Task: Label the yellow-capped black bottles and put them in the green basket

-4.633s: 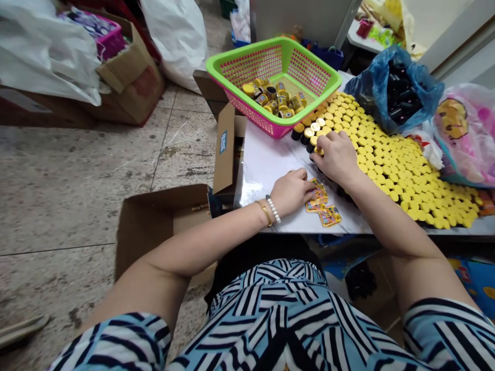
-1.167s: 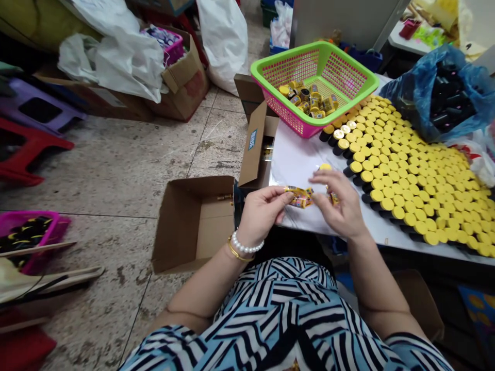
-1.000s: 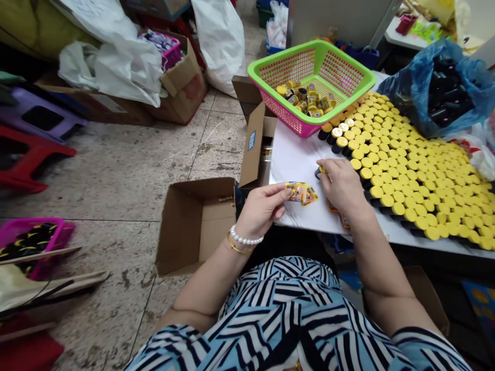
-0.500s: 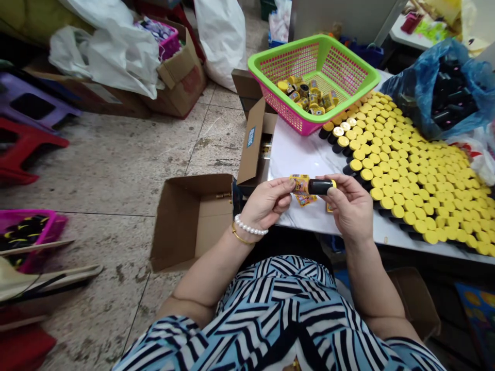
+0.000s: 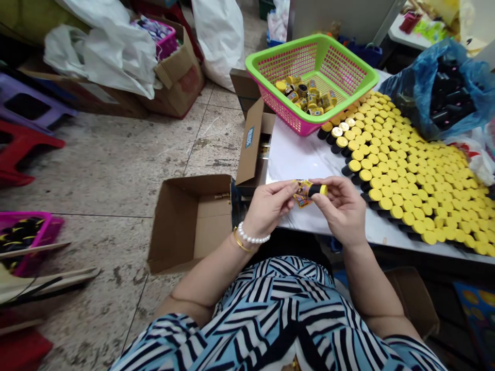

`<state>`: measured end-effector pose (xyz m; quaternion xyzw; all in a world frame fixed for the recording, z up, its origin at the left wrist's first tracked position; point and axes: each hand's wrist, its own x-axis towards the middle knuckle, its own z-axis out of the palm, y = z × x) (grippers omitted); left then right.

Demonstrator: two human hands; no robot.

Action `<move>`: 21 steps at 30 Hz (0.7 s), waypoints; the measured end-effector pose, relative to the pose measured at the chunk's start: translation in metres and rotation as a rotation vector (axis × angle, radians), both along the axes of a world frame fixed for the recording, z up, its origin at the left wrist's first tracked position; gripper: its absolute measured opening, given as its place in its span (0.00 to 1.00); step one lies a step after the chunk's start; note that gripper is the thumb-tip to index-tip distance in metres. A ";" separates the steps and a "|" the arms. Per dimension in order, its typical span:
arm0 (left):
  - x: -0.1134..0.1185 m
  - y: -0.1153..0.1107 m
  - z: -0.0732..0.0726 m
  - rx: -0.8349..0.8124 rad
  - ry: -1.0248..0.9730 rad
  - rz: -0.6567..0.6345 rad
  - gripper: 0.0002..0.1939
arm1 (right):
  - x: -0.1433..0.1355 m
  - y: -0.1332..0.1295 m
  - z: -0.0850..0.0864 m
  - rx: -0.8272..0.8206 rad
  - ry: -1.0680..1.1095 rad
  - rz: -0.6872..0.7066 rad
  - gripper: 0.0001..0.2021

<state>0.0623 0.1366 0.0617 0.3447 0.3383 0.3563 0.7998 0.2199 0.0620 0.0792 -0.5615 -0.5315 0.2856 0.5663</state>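
Between my hands, above the front edge of the white table, is a small black bottle with a yellow cap. My right hand pinches the bottle near its cap. The fingers of my left hand are closed on a yellow printed label sleeve at the bottle's other end. Another yellow printed piece lies on the table just below. Many black bottles with yellow caps stand packed together on the right.
A green and pink basket holding yellow-labelled bottles stands at the table's back. Right of it is a blue bag of black bottles. An open cardboard box sits on the floor at left, near another box with a raised flap.
My right hand has moved slightly left with the bottle, closer to my left hand. The bottle now sits further into the label sleeve, and its cap is tilted more toward the camera.
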 end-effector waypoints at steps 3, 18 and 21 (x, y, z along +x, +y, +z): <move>-0.008 -0.003 -0.003 0.291 0.118 0.171 0.19 | 0.004 0.001 -0.002 0.037 0.037 -0.089 0.15; -0.010 0.017 -0.008 0.672 0.004 -0.221 0.21 | 0.017 -0.017 0.002 0.106 -0.277 0.063 0.19; -0.006 0.013 -0.009 0.672 -0.042 -0.232 0.24 | 0.017 -0.020 -0.004 0.095 -0.258 0.018 0.18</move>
